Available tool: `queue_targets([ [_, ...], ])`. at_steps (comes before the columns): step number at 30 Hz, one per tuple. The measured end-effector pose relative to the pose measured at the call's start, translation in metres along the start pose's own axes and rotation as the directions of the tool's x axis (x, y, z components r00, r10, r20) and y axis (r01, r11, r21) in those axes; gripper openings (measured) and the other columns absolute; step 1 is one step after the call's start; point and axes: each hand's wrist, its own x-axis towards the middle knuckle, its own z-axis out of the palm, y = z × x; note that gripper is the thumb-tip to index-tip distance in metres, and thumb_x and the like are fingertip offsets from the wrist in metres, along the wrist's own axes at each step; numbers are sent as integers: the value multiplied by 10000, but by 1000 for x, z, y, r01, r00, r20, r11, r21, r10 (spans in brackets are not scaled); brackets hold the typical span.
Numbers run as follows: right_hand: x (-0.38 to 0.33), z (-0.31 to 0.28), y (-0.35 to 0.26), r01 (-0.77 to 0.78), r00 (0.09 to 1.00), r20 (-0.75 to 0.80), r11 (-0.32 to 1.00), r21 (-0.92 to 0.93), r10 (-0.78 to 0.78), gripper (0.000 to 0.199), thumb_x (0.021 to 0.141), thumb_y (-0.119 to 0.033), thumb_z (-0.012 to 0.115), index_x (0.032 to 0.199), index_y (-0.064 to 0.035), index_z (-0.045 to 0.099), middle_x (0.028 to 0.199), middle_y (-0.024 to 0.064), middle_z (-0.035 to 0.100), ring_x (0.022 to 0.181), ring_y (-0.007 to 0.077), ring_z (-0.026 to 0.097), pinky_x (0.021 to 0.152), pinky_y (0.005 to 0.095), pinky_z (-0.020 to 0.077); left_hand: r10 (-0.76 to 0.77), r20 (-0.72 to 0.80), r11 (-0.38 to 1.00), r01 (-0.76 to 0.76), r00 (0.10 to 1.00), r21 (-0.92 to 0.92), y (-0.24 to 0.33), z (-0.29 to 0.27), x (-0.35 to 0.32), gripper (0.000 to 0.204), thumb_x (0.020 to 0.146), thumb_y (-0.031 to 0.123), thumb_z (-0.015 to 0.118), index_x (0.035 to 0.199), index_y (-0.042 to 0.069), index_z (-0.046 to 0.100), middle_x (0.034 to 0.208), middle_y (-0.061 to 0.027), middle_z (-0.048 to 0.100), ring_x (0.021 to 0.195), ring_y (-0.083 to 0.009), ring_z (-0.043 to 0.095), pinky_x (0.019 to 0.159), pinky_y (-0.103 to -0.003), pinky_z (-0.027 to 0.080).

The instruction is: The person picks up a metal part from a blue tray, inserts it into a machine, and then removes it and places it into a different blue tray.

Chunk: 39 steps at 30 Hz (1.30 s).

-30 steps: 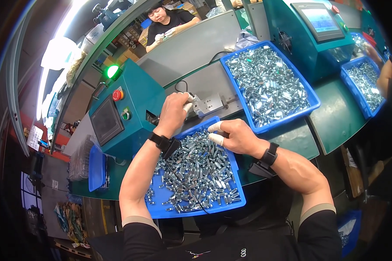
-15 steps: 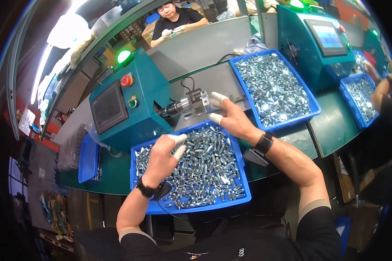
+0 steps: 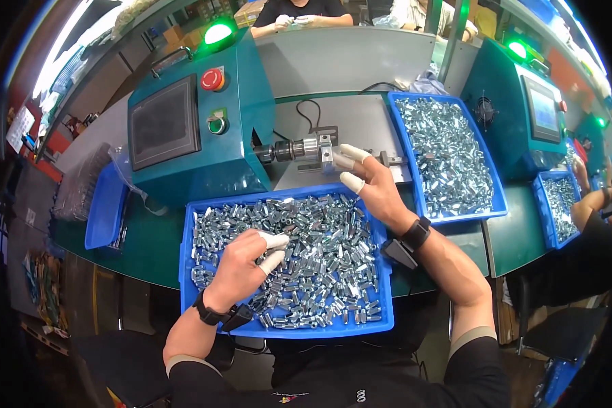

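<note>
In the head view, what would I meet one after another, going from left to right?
Narrow blue plastic tray, dark rectangular screen, round red button, black-and-silver metal cylinder, right hand with white finger covers, farther large blue plastic tray of shiny metal pieces, lit rectangular screen.

On the tabletop [image 3: 149,253], a tray [image 3: 306,332] of small parts [image 3: 323,268] lies before a machine [image 3: 224,175] whose spindle [image 3: 289,149] points right, its end near the right hand [image 3: 379,189]. The left hand [image 3: 239,264] is over this tray; a second filled tray [image 3: 462,217] lies between the spindle and another machine [image 3: 502,132].
</note>
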Motion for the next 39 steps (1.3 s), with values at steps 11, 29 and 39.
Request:
queue_targets([
  [11,-6,-4,1,0,1000,2,997,-71,0,654,1050,-87,695,1640,-14,423,1590,154,588,1416,258,604,1136,389,505,0,80,1000,-1,997,9,-4,-3,-1,293,876,7,823,1164,46,793,1018,-99,798,962,-309,733,851,-407,588],
  [29,18,11,-23,-118,896,-400,762,-636,-195,672,998,-226,790,1571,-1,523,1083,114,741,979,191,698,880,348,582,29,80,1000,-29,996,9,-9,-1,-5,265,898,63,826,1159,45,783,998,-109,781,946,-323,720,839,-412,574],
  [39,75,7,-52,-145,975,-168,156,-977,-145,596,920,-359,763,1386,3,674,1038,258,781,1040,437,745,935,500,580,-68,90,994,60,994,87,-25,5,-11,262,907,110,822,1163,72,781,1028,-110,765,995,-334,696,894,-444,564],
])
